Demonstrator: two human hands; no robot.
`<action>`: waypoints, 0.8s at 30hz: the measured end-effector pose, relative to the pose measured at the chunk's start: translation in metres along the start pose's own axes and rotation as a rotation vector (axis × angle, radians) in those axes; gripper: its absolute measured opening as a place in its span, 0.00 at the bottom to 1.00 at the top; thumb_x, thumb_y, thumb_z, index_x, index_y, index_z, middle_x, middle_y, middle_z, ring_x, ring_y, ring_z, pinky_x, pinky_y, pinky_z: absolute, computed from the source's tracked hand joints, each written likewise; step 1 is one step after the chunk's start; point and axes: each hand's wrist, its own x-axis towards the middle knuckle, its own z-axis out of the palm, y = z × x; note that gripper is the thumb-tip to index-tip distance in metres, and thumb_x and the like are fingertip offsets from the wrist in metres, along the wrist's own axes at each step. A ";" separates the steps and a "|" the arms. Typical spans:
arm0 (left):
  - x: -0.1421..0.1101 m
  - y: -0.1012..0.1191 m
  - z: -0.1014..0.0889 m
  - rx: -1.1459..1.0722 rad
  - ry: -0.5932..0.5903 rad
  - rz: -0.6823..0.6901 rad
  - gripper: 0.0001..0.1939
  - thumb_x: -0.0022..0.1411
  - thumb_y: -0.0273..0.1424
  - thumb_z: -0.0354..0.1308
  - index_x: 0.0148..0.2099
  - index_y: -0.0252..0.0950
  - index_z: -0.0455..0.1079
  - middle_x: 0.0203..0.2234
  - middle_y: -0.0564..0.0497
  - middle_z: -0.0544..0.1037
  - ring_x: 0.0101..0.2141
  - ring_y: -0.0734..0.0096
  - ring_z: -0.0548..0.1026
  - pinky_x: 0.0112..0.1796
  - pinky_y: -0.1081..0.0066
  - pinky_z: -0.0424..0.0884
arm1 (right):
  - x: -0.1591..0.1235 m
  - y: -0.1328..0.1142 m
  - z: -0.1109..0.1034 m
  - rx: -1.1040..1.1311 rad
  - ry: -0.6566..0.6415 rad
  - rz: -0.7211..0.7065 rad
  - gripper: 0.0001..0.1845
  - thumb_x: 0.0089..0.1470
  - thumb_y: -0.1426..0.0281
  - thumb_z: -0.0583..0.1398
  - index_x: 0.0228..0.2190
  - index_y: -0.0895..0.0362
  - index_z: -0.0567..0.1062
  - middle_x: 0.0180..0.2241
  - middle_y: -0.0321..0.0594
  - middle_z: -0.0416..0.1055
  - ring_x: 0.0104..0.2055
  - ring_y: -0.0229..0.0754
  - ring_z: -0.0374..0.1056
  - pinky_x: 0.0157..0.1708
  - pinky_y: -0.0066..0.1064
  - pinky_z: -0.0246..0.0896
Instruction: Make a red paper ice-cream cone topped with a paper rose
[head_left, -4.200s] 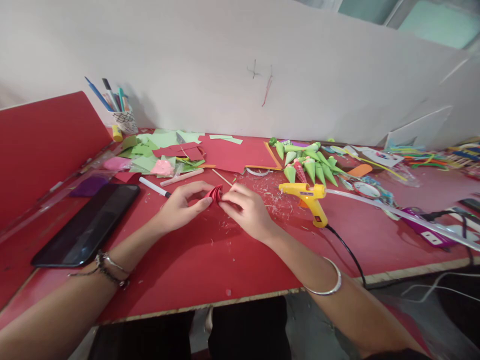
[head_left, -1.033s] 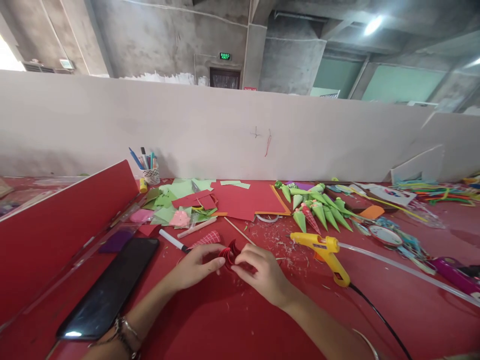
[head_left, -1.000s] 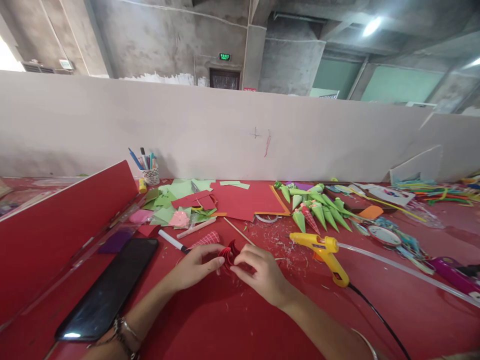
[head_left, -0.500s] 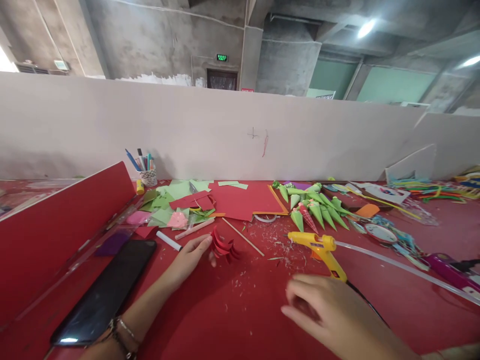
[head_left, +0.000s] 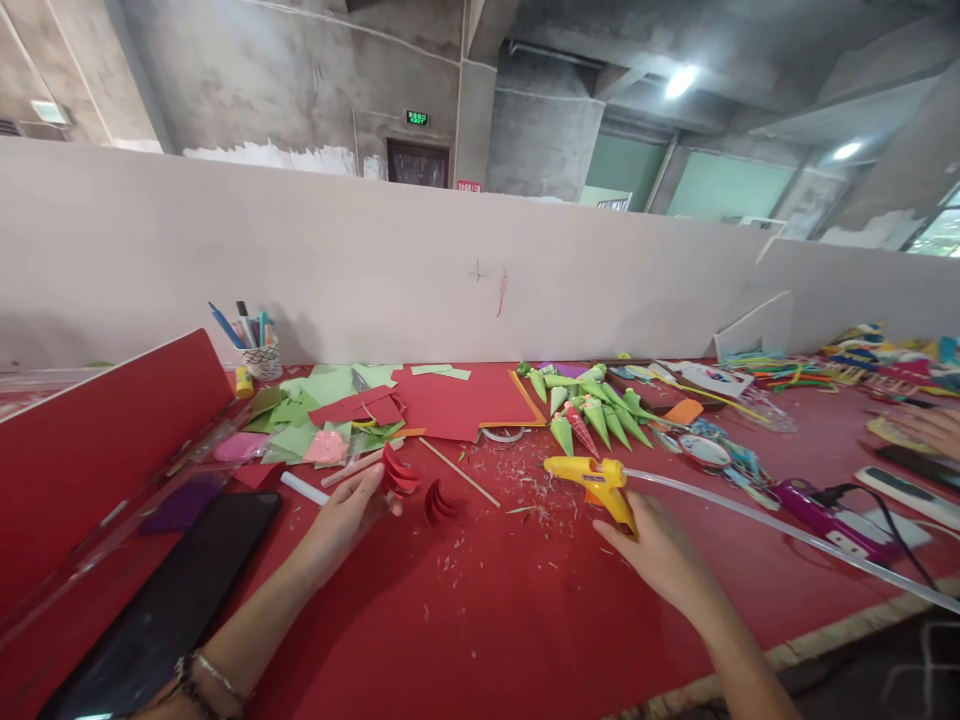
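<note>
My left hand (head_left: 352,510) pinches a red curled-paper piece (head_left: 400,472) between thumb and fingertips. A second red curled-paper piece (head_left: 439,502) lies on the table just right of it. My right hand (head_left: 660,545) is at the handle of a yellow hot glue gun (head_left: 592,480), its fingers round the grip and partly hidden. The gun lies on the table, nozzle to the left, with a long clear glue stick (head_left: 750,508) running out of its back. A thin wooden stick (head_left: 459,472) lies between the paper pieces and the gun.
Green paper cones (head_left: 600,405) are heaped behind the gun. Paper scraps (head_left: 300,410), a white marker (head_left: 304,489) and a black phone (head_left: 172,600) lie left. A pen cup (head_left: 260,358) stands by the partition. A purple power strip (head_left: 832,525) and another person's hand (head_left: 926,428) are at right.
My right hand has moved forward to the glue gun's handle. The red paper pieces, together before, are now apart: one in my left hand, one on the table. The view has shifted right.
</note>
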 end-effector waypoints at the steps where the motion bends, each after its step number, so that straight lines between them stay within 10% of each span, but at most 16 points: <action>1: 0.000 0.001 0.001 -0.002 0.008 -0.003 0.17 0.48 0.42 0.59 0.28 0.31 0.67 0.21 0.53 0.71 0.21 0.75 0.67 0.27 0.73 0.64 | 0.003 -0.002 0.003 0.040 -0.039 -0.020 0.14 0.47 0.61 0.53 0.32 0.57 0.68 0.30 0.45 0.71 0.34 0.47 0.68 0.31 0.33 0.61; 13: -0.002 -0.008 0.001 -0.079 -0.103 -0.038 0.17 0.48 0.42 0.59 0.36 0.36 0.66 0.25 0.56 0.71 0.22 0.78 0.68 0.30 0.74 0.66 | 0.064 -0.075 -0.039 0.360 0.127 -0.107 0.12 0.51 0.60 0.51 0.31 0.56 0.66 0.26 0.41 0.68 0.28 0.42 0.65 0.27 0.30 0.60; 24: -0.010 -0.005 0.012 0.121 -0.166 -0.073 0.17 0.54 0.45 0.50 0.29 0.35 0.66 0.24 0.53 0.69 0.25 0.75 0.66 0.33 0.71 0.66 | 0.033 -0.128 0.010 0.599 -0.012 -0.138 0.16 0.43 0.57 0.59 0.23 0.59 0.69 0.18 0.37 0.66 0.19 0.35 0.61 0.18 0.26 0.58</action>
